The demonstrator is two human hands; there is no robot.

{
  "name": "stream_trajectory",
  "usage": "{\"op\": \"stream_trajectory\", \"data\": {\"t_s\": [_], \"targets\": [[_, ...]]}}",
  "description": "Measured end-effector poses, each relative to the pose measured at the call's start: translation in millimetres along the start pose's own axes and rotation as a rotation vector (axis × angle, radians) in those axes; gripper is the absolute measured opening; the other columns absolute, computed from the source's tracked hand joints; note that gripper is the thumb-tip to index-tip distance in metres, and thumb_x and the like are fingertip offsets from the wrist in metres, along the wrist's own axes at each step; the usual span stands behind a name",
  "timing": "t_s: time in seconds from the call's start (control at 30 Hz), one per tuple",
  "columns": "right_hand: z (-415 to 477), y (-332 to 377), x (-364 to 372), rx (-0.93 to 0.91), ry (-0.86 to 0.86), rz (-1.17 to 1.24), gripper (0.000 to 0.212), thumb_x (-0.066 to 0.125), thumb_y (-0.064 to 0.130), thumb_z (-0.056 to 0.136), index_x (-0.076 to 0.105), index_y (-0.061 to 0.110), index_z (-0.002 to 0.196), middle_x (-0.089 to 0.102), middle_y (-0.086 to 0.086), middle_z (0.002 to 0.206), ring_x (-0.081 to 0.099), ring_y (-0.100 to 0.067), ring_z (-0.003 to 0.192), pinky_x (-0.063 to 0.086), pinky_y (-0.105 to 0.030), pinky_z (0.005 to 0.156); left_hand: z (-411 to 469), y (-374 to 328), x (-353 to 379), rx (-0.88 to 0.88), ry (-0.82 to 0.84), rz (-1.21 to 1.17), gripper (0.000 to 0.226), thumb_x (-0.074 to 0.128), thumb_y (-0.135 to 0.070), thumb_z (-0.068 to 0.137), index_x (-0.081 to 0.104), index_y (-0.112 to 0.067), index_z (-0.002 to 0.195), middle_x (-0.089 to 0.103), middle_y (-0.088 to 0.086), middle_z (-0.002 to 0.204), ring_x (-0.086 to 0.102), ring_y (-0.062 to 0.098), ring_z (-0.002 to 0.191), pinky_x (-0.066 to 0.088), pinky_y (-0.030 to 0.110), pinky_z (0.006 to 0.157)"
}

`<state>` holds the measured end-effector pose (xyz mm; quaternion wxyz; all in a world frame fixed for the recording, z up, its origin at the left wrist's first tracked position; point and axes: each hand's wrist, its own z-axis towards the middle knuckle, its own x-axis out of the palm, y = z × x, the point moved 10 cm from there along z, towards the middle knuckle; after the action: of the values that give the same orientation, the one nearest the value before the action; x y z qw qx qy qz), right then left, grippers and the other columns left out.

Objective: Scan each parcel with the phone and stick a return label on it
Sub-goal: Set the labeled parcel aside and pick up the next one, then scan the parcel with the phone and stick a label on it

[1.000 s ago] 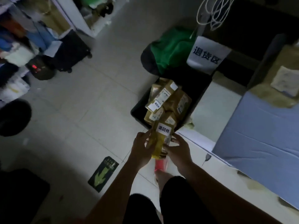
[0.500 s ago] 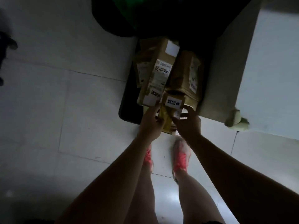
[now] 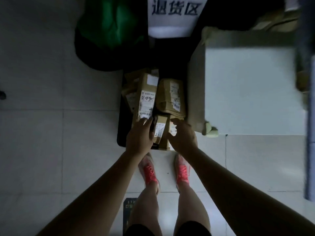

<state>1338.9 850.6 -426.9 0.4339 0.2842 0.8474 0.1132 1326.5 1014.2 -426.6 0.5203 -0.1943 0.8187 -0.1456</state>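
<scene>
1. Parcels (image 3: 167, 97): brown cardboard with white labels, piled in a black bin (image 3: 121, 126) on the tiled floor, below a white sign (image 3: 173, 16).
2. Small parcel (image 3: 160, 132): at the bin's near edge, between both hands.
3. Left hand (image 3: 139, 136): palm down, fingers loosely extended, tips at the near end of the long parcel (image 3: 146, 97); grips nothing.
4. Right hand (image 3: 183, 137): fingers spread wide, thumb beside the small parcel; grips nothing.
5. Pink shoes (image 3: 150, 172): just behind the bin.

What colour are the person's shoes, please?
The shoes are bright coral pink with paler edges, best seen in the head view.
</scene>
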Motion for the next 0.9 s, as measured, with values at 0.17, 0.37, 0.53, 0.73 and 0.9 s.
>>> {"op": "stream_trajectory", "data": {"t_s": [0.17, 0.37, 0.53, 0.73, 0.9], "targets": [[-76, 65, -127, -0.145, -0.086, -0.225, 0.042, 0.066, 0.019, 0.091, 0.057, 0.027, 0.131, 0.060, 0.002, 0.131, 0.058, -0.022, 0.119, 0.051, -0.036, 0.089, -24, -123, -132, 0.220, -0.138, 0.194, 0.055, 0.066, -0.022, 0.092, 0.051, -0.014, 0.144, 0.060, 0.009, 0.135, 0.056, 0.027, 0.125, 0.051, 0.041, 0.100], [-156, 83, -285, -0.152, -0.253, -0.331, 0.033, 0.055, 0.021, 0.095, 0.060, 0.021, 0.127, 0.062, -0.004, 0.118, 0.055, -0.026, 0.118, 0.050, -0.038, 0.090, -68, -269, -227, 0.358, -0.204, 0.372, 0.048, 0.058, -0.032, 0.092, 0.057, -0.016, 0.137, 0.058, 0.010, 0.132, 0.053, 0.030, 0.124, 0.048, 0.043, 0.098], [-205, 39, -385, -0.137, -0.375, -0.380, 0.041, 0.061, 0.022, 0.094, 0.055, 0.025, 0.134, 0.058, -0.001, 0.130, 0.050, -0.022, 0.126, 0.048, -0.036, 0.094, -114, -378, -247, 0.452, -0.277, 0.471, 0.053, 0.052, -0.045, 0.096, 0.049, -0.021, 0.144, 0.053, 0.004, 0.141, 0.049, 0.024, 0.130, 0.046, 0.039, 0.100], [-250, -65, -477, -0.140, -0.432, -0.309, 0.048, 0.063, 0.028, 0.093, 0.054, 0.026, 0.139, 0.057, -0.002, 0.131, 0.049, -0.024, 0.129, 0.047, -0.037, 0.095, -152, -491, -216, 0.460, -0.300, 0.534, 0.046, 0.051, -0.045, 0.097, 0.051, -0.022, 0.137, 0.055, 0.002, 0.133, 0.048, 0.025, 0.128, 0.043, 0.038, 0.101], [-266, -170, -543, -0.102, -0.459, -0.206, 0.051, 0.064, 0.031, 0.092, 0.052, 0.028, 0.142, 0.056, -0.001, 0.134, 0.051, -0.024, 0.128, 0.048, -0.038, 0.093, -167, -580, -164, 0.429, -0.263, 0.539, 0.052, 0.048, -0.045, 0.099, 0.041, -0.023, 0.146, 0.050, 0.002, 0.141, 0.045, 0.025, 0.132, 0.040, 0.039, 0.099]]}}
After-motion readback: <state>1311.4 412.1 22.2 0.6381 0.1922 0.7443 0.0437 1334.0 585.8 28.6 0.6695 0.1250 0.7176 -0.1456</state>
